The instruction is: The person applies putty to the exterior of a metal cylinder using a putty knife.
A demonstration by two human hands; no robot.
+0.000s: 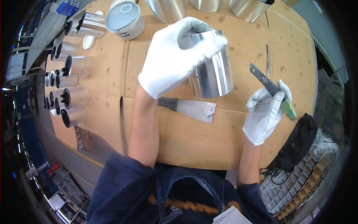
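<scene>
Both hands are closed: my left hand (175, 56) grips the metal cylinder (212, 71), my right hand (266, 114) the narrow blade (265, 80), which I judge must next meet the cylinder's rim.

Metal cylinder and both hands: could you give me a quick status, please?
Left hand gripping metal cylinder, lifted. Right hand holding flat blade tool. Putty knife lying on cardboard below.
</scene>
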